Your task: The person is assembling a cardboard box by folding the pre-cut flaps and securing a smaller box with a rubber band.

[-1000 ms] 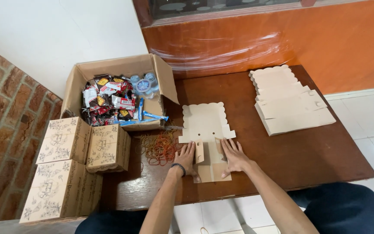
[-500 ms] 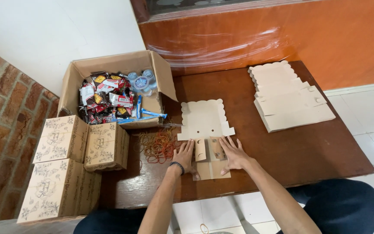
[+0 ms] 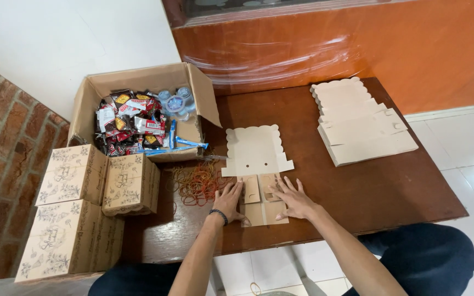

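Observation:
A flat unfolded cardboard box blank with a scalloped top edge lies on the brown wooden table. My left hand presses flat on its lower left flap. My right hand presses flat on the lower right flap. Both hands have fingers spread and rest on the folded-in bottom flaps. Neither hand grips anything.
A pile of rubber bands lies just left of the blank. An open carton holds snack packets and water cups. Three folded printed boxes stand at the left. A stack of flat blanks sits at the far right.
The hands stay on the blank's lower flaps; the right hand has slid slightly outward. The view has shifted a little.

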